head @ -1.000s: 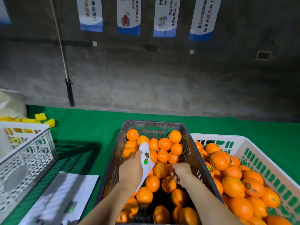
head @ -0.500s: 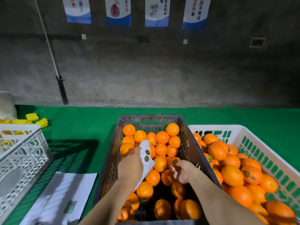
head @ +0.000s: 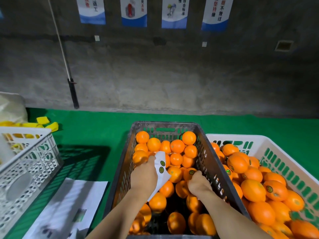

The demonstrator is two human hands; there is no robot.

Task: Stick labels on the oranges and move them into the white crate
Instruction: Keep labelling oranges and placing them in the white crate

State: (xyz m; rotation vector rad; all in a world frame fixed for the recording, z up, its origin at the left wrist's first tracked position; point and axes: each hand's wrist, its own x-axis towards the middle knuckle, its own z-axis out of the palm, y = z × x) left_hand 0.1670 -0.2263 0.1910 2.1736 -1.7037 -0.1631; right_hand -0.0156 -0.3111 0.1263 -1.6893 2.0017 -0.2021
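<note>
Pinching the sheet [head: 159, 178] over the dark crate [head: 206, 161], the left hand [head: 144, 176] is holding the stickers [head: 162, 163] close for quick picking. The right hand [head: 198, 184] is curling round a labelled orange [head: 189, 172] there, likely getting ready to lift it right, into the white crate [head: 241, 136].

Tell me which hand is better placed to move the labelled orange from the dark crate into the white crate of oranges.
The right hand. It touches the labelled orange, and the white crate stands on its side. The left hand holds the label sheet and is farther from that crate.
</note>
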